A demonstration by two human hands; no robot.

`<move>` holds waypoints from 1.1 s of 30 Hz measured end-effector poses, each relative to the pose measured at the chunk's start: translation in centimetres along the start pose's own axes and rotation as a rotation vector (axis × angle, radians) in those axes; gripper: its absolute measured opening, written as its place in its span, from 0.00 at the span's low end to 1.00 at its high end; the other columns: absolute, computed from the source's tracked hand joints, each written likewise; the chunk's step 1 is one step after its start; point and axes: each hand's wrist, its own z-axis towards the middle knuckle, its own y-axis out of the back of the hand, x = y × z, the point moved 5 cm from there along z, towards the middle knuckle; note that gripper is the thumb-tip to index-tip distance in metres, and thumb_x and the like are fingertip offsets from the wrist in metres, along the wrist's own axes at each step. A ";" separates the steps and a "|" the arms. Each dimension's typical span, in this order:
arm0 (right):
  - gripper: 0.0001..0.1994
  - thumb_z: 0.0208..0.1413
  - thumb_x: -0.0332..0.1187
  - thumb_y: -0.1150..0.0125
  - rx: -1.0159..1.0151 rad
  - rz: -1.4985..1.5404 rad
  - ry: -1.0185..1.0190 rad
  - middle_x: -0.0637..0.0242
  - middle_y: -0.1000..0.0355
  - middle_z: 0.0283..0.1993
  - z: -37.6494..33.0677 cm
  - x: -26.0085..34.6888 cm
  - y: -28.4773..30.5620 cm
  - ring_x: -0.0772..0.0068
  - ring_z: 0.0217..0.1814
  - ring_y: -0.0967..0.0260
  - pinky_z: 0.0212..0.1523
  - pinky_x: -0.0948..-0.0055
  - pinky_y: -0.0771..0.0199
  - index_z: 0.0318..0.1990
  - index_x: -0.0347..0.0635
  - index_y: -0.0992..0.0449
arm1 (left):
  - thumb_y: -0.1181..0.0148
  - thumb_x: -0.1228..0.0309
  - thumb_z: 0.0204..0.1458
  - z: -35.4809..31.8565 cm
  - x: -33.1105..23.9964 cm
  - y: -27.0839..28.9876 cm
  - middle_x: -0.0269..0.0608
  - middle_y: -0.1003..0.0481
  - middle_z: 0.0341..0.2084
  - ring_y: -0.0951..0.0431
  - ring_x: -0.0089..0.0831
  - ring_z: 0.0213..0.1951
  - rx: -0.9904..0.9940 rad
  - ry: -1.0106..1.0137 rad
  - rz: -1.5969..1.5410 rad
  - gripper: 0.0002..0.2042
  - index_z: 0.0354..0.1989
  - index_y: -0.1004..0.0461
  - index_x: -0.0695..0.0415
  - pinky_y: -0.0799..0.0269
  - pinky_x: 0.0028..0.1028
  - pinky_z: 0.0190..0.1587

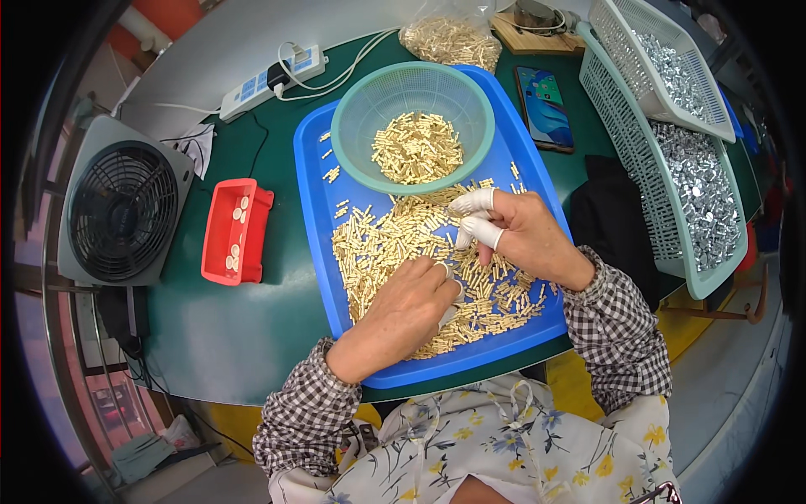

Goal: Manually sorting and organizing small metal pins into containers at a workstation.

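Observation:
A blue tray (316,244) holds a spread pile of small gold-coloured metal pins (369,244). At its far end a round green mesh basket (346,109) has more of these pins in its bottom. My left hand (403,307) is curled low over the near part of the pile, its fingertips partly hidden. Above the pile's right side is my right hand (516,228), with white finger cots (478,214) on its fingers. Those fingers are bent together in a pinch; whatever lies between them is too small to tell.
Left on the green table (210,336) stand a red box (220,244) with several white finger cots and a fan (126,206). A power strip (273,81), a bag of pins (453,42) and a phone (546,109) lie behind. Baskets of silvery parts (697,193) stand right.

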 end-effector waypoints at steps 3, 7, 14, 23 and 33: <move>0.11 0.56 0.23 0.49 -0.006 0.012 -0.015 0.62 0.26 0.28 0.0 0.0 -0.2 0.82 0.21 0.31 0.21 0.83 0.29 0.46 0.32 0.29 | 0.43 0.80 0.35 -0.3 0.1 0.0 0.42 0.34 0.25 0.34 0.37 0.34 0.004 -0.019 -0.023 0.09 0.29 0.30 0.62 0.37 0.33 0.38; 0.11 0.56 0.23 0.49 -0.009 0.012 -0.028 0.63 0.26 0.28 0.0 0.5 -0.6 0.82 0.21 0.31 0.21 0.83 0.29 0.46 0.32 0.29 | 0.43 0.80 0.35 -0.5 0.0 0.3 0.42 0.34 0.25 0.34 0.37 0.34 -0.014 -0.031 -0.064 0.09 0.28 0.31 0.62 0.36 0.33 0.38; 0.13 0.56 0.26 0.48 0.008 0.015 -0.024 0.60 0.25 0.30 0.4 1.3 -1.2 0.81 0.22 0.30 0.23 0.82 0.29 0.47 0.30 0.29 | 0.43 0.82 0.35 -1.1 0.5 1.5 0.42 0.34 0.24 0.33 0.37 0.34 -0.044 0.001 -0.119 0.11 0.31 0.31 0.62 0.36 0.33 0.39; 0.11 0.54 0.23 0.48 0.026 -0.115 0.109 0.64 0.26 0.26 -0.4 2.8 -1.9 0.81 0.21 0.30 0.22 0.81 0.29 0.45 0.34 0.27 | 0.41 0.76 0.50 -2.4 5.8 3.1 0.33 0.27 0.30 0.28 0.22 0.30 -0.396 0.619 -1.154 0.08 0.38 0.28 0.62 0.29 0.24 0.37; 0.13 0.50 0.23 0.44 0.012 -0.419 0.301 0.61 0.27 0.23 -0.9 3.2 -2.5 0.76 0.21 0.29 0.22 0.76 0.31 0.45 0.37 0.25 | 0.43 0.77 0.49 -2.9 6.7 2.6 0.34 0.27 0.31 0.28 0.22 0.31 -0.490 0.616 -1.666 0.08 0.39 0.29 0.59 0.29 0.24 0.38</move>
